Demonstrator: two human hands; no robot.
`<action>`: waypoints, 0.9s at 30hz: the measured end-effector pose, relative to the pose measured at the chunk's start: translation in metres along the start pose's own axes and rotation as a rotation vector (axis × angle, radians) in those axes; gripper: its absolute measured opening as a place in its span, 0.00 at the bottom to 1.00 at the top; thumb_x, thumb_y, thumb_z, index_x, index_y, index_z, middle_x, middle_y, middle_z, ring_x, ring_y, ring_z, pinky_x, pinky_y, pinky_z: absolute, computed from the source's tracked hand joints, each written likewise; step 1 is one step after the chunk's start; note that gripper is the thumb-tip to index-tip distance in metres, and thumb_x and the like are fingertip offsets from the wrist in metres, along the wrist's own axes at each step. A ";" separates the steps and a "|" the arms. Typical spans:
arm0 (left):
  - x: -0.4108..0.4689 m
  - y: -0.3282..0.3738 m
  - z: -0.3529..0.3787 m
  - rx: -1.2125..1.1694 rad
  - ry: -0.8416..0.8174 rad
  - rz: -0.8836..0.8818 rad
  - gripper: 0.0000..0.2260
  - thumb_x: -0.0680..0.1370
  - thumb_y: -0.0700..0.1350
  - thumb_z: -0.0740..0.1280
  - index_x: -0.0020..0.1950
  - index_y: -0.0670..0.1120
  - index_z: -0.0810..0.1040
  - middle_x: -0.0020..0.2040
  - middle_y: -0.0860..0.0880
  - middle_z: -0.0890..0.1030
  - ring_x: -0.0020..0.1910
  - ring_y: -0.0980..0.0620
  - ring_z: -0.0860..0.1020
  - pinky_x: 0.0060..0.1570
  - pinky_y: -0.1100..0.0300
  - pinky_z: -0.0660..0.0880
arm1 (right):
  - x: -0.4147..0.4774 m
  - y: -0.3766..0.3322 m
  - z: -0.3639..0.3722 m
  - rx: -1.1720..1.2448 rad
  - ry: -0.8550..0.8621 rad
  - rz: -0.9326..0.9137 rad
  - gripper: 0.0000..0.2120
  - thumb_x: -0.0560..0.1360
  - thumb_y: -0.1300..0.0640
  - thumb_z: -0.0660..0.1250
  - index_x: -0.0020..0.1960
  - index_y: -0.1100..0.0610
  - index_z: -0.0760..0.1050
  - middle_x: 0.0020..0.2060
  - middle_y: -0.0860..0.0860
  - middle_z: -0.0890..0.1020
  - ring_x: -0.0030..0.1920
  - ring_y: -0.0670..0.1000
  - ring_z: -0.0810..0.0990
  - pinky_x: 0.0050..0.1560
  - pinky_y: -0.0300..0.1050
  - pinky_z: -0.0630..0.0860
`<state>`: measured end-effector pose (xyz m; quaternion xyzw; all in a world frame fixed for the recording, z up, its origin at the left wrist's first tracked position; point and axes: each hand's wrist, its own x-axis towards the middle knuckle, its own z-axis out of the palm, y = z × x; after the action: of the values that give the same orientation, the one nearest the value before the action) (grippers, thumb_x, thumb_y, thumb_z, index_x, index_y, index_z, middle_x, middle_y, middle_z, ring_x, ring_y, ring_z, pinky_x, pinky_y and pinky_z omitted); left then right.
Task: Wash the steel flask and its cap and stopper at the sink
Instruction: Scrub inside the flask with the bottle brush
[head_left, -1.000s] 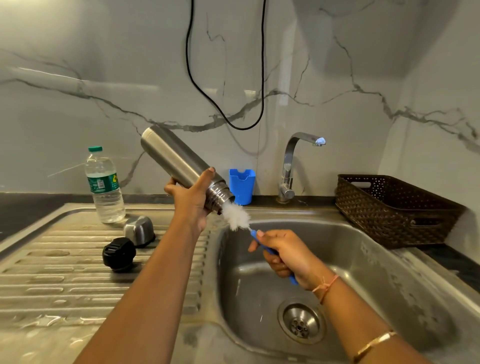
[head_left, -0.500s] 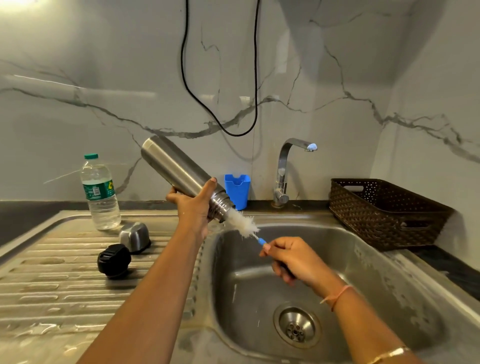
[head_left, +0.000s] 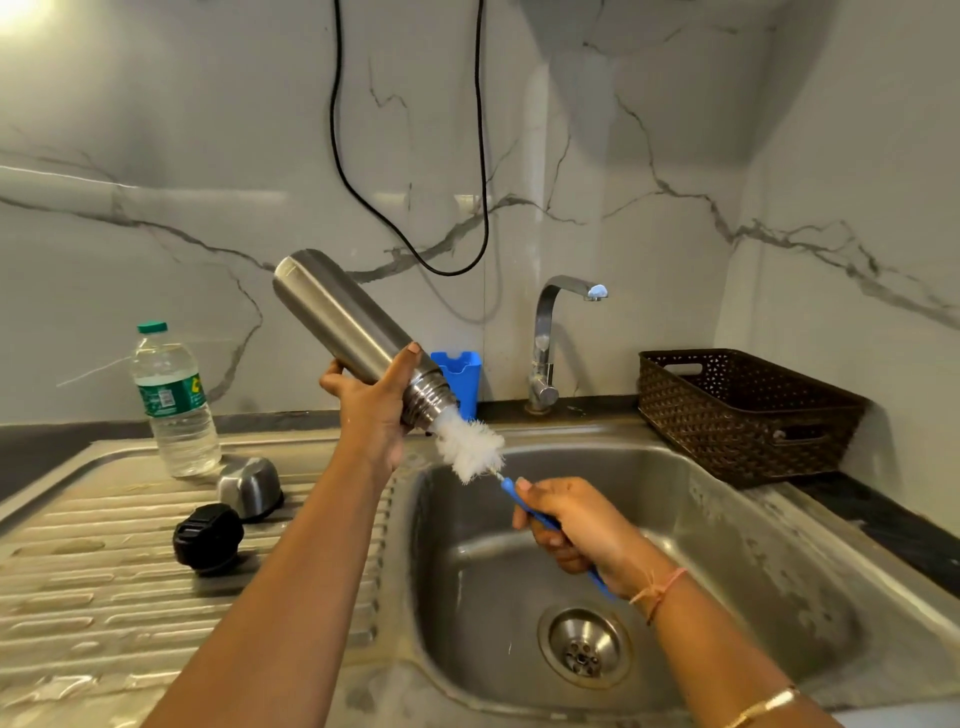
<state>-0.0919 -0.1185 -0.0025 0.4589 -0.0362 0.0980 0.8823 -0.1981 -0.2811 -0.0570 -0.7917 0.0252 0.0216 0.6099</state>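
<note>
"What could go wrong from here, do you think?"

"Starting at the left, the domed steel cap (head_left: 249, 486) and the round black stopper (head_left: 208, 538) lie loose on the ribbed steel draining bench (head_left: 78, 597), close beside that forearm. A careless elbow could knock them away. Further right, the tall cylindrical steel flask (head_left: 353, 330) is tilted mouth-down over the edge of the steel sink basin (head_left: 727, 571). If it's soapy it could slip and drop in. The white-bristled bottle brush with the blue handle (head_left: 470, 449) might also spray water about."

"And how is the flask held?"

"The left hand (head_left: 371, 410) has its fingers (head_left: 410, 358) clenched round the flask's body, just above the threaded neck. The bristles are mostly outside, with their far end at the mouth. The right hand (head_left: 576, 530) is grasping the blue handle just below the bristles, over the basin."
</note>
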 end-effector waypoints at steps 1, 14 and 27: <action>-0.001 -0.002 0.002 0.004 0.007 0.008 0.30 0.73 0.38 0.72 0.63 0.51 0.54 0.52 0.47 0.71 0.44 0.50 0.79 0.37 0.54 0.78 | -0.001 0.001 0.002 -0.192 0.118 -0.084 0.15 0.81 0.48 0.58 0.43 0.56 0.73 0.25 0.47 0.70 0.25 0.46 0.67 0.24 0.35 0.62; 0.003 -0.001 -0.003 -0.041 0.024 -0.037 0.30 0.72 0.40 0.73 0.63 0.50 0.55 0.56 0.45 0.71 0.49 0.47 0.79 0.45 0.47 0.80 | 0.005 -0.009 -0.001 -0.020 0.011 -0.095 0.17 0.79 0.52 0.61 0.34 0.56 0.72 0.21 0.47 0.66 0.19 0.43 0.61 0.22 0.38 0.58; 0.003 -0.009 0.001 -0.106 0.153 -0.008 0.30 0.71 0.40 0.73 0.61 0.49 0.55 0.52 0.47 0.72 0.45 0.50 0.79 0.45 0.48 0.80 | 0.007 0.001 0.015 -1.081 0.573 -0.503 0.07 0.77 0.56 0.56 0.46 0.55 0.72 0.37 0.50 0.80 0.31 0.54 0.78 0.27 0.42 0.60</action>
<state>-0.0868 -0.1243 -0.0084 0.4028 0.0281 0.1275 0.9059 -0.1913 -0.2672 -0.0624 -0.9426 -0.0137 -0.3232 0.0822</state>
